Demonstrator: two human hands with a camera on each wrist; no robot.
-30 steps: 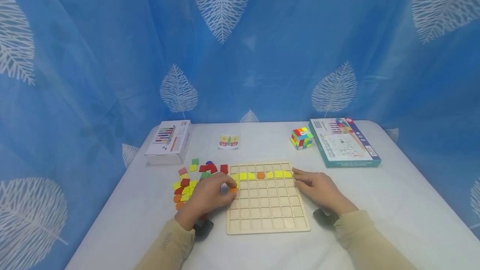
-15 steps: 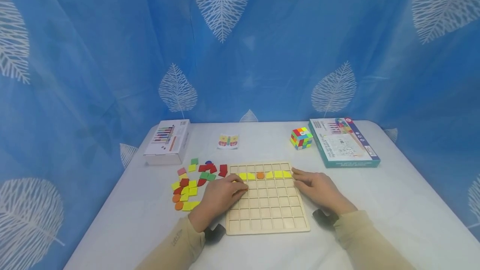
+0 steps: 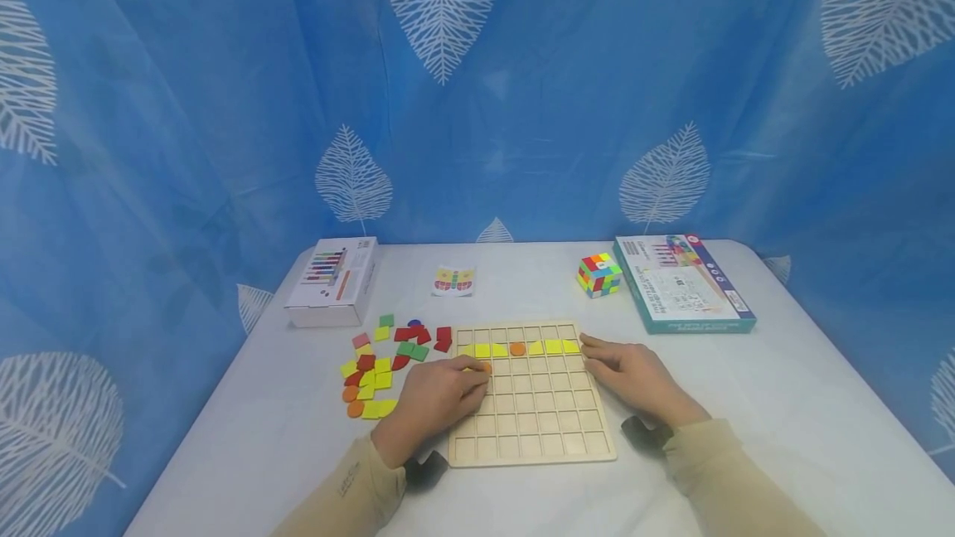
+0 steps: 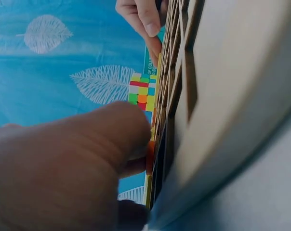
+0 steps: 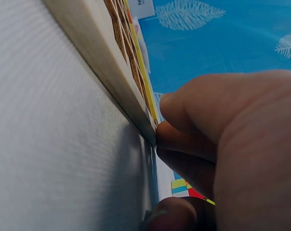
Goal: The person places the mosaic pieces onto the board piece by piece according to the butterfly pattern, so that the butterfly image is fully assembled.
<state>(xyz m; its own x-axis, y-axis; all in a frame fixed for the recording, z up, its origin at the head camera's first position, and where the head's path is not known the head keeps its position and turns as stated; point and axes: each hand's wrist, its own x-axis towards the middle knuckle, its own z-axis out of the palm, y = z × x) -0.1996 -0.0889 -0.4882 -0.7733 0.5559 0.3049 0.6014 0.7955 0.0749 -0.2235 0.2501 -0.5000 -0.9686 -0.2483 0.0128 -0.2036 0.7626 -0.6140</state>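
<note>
A wooden grid board (image 3: pixel 533 421) lies on the table, with a row of yellow tiles (image 3: pixel 554 346) and one orange disc (image 3: pixel 518 349) in its upper part. Over the board's left side is my left hand (image 3: pixel 440 392), pinching another orange disc (image 4: pixel 150 158) between thumb and finger, down at the cells of the row below the yellow tiles. The hand covers part of that disc and the cells around it. At the board's right edge, my right hand (image 3: pixel 634 373) touches the rim with extended fingertips (image 5: pixel 167 137), holding no tile.
Loose red, yellow, green and orange pieces (image 3: pixel 383 380) lie left of the board. Behind it are a small pattern card (image 3: pixel 453 282) and a puzzle cube (image 3: pixel 599 275). A white box (image 3: pixel 333 280) stands back left, a teal-edged box (image 3: pixel 682 284) back right.
My left hand has carried the orange disc from the board's left edge rightward to the second column, then drawn slightly back, showing the disc. The right hand stays put.
</note>
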